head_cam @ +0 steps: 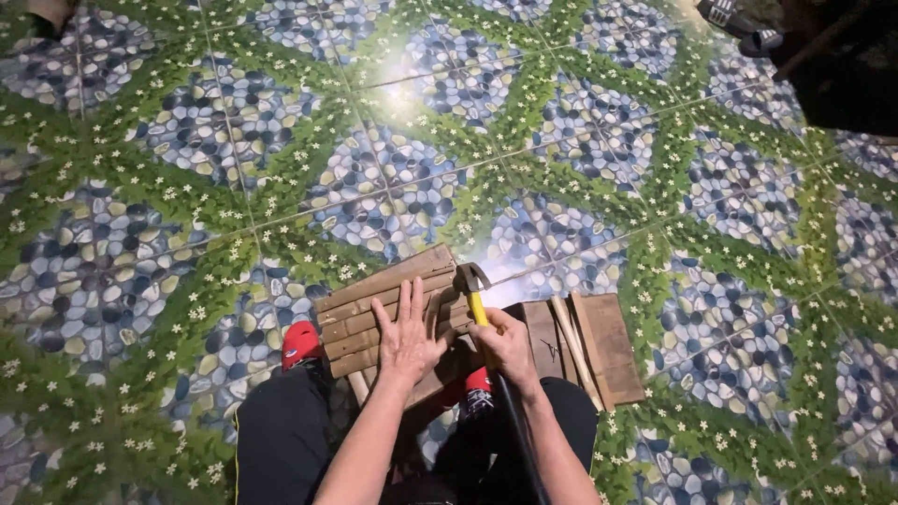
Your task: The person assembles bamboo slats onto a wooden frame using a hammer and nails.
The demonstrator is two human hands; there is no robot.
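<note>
The left hand (409, 339) lies flat, fingers spread apart, pressed palm-down on a slatted wooden panel (374, 304) of about 4 narrow boards that rests on the floor just in front of the person's knees. It grips nothing; it only bears on the slats.

The right hand (508, 346) is closed tight around the shaft of a claw hammer (475, 290), low on its yellow part. The hammer's dark steel head stands just beyond the far edge of the panel, at its right corner, and the black grip end of the handle runs back toward the person past the wrist.

Just right of that hand lie loose wooden boards (599, 341), 1 wide brown piece and 2 or 3 thinner strips leaning against it (how they overlap is hard to tell).

The floor (187, 140) is glossy tile printed with blue-grey pebbles and green bands dotted with white flowers. A red shoe (300, 343) shows at the left knee, and another red shoe toe (478, 385) sits between the hands, beneath the panel's near edge.
</note>
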